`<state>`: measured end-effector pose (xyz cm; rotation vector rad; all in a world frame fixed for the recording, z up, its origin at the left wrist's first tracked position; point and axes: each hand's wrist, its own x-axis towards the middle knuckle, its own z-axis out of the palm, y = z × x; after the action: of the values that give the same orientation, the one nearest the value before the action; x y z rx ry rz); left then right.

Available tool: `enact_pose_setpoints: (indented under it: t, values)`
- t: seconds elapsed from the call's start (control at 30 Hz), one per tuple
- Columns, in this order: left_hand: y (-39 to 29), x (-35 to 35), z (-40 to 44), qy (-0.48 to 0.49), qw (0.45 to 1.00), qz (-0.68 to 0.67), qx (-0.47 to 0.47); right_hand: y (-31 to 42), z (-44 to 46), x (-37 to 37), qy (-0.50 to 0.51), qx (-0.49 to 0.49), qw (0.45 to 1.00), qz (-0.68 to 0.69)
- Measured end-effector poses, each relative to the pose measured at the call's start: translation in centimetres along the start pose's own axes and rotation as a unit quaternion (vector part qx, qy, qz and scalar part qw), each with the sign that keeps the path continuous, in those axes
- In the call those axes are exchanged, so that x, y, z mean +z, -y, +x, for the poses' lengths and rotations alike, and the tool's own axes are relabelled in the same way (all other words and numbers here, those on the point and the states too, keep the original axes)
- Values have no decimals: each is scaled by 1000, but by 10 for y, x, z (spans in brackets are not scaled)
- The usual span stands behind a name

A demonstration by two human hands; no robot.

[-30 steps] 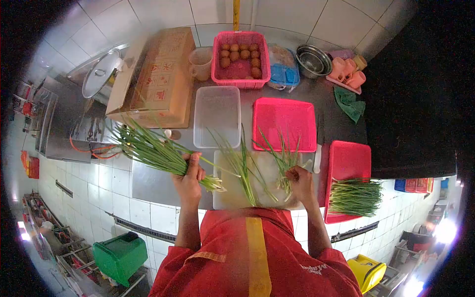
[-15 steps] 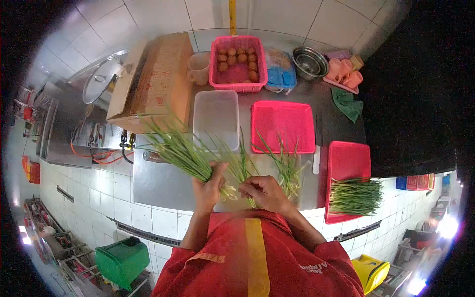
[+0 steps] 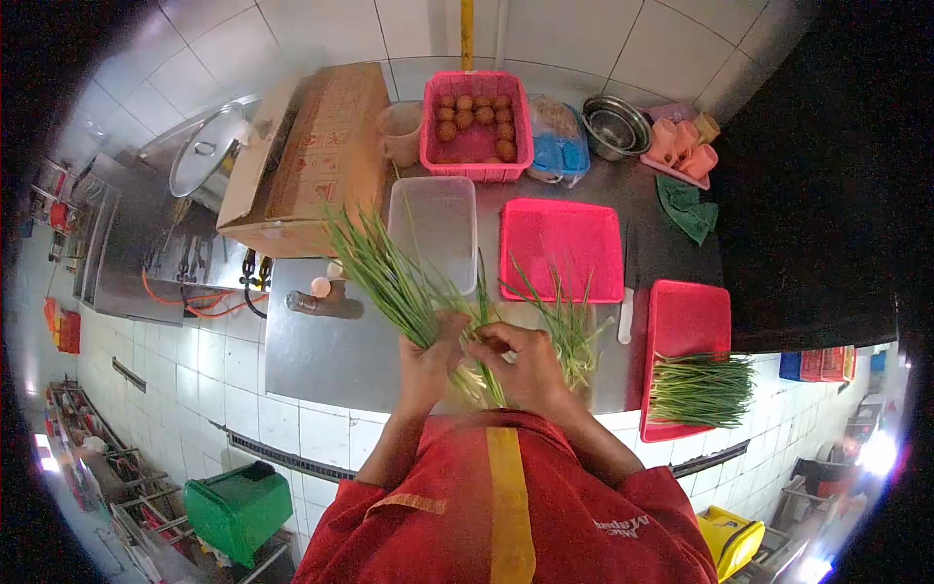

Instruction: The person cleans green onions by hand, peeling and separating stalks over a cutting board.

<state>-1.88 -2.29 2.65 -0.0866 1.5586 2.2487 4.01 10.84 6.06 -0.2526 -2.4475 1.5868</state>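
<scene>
My left hand [image 3: 428, 368] is closed round a thick bunch of spring onions [image 3: 384, 277], green tops pointing up and left, pale root ends below the fist. Close beside it, my right hand [image 3: 525, 358] pinches a few thin spring onion stalks [image 3: 484, 307] between thumb and fingers. More loose spring onions [image 3: 571, 336] lie on a pale cutting board [image 3: 525, 316] to the right of that hand. A white-handled knife [image 3: 626, 316] rests beside the board. Further right, a red tray [image 3: 687, 316] holds a neat pile of spring onions [image 3: 700, 389].
Behind the board stand a clear plastic container [image 3: 433, 234] and a pink tray [image 3: 562, 251]. A cardboard box [image 3: 326, 161], a pink basket [image 3: 477, 172] of round brown items, metal bowls [image 3: 616, 127] and a green cloth [image 3: 688, 207] line the back. A small bottle [image 3: 302, 302] lies at the left.
My left hand has moved right and tilted the bunch more upright, so both hands are now closer together. The bottle at the left is now more visible.
</scene>
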Motion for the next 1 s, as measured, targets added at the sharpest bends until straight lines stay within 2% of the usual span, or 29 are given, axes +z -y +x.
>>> enact_pose_setpoints:
  t: [0.1, 0.17, 0.23, 0.27, 0.37, 0.4, 0.47, 0.5, 0.57, 0.63, 0.77, 0.87, 1.0]
  values:
    - [-1, -2, 4, -7, 999, -36, -26, -7, -3, 11, 44, 37, 998, 23]
    - [0, -11, 8, -20, 996, -77, -32, -15, -7, 14, -11, 98, 990, 104]
    - [1, -23, 14, -8, 980, -184, -72, -17, -13, 11, -11, 116, 986, 123]
    - [3, -27, 16, -13, 980, -185, -71, -17, -16, 10, -19, 135, 981, 139]
    - [3, -28, 21, -41, 968, -237, -70, -22, -30, 11, 21, 84, 991, 99]
    - [1, -27, 21, -52, 973, -214, -72, -21, -32, 10, 22, 84, 991, 99]
    - [0, -24, 22, -63, 977, -191, -74, -15, -35, 10, 99, 125, 985, 63]
    - [0, -24, 22, -50, 974, -202, -85, -17, -36, 12, 99, 125, 985, 64]
    - [2, -25, 23, -37, 972, -212, -95, -22, -36, 18, 112, 47, 993, 1]
    - [6, -29, 23, -2, 973, -211, -97, -17, -35, 18, 103, 47, 994, -7]
    - [7, -28, 22, -1, 974, -209, -93, -21, -36, 22, 77, 22, 996, -35]
    - [5, -25, 21, 5, 973, -210, -98, -19, -35, 20, 109, 51, 992, -44]
    - [5, -22, 19, -6, 973, -207, -101, -18, -34, 23, 86, 29, 995, -40]
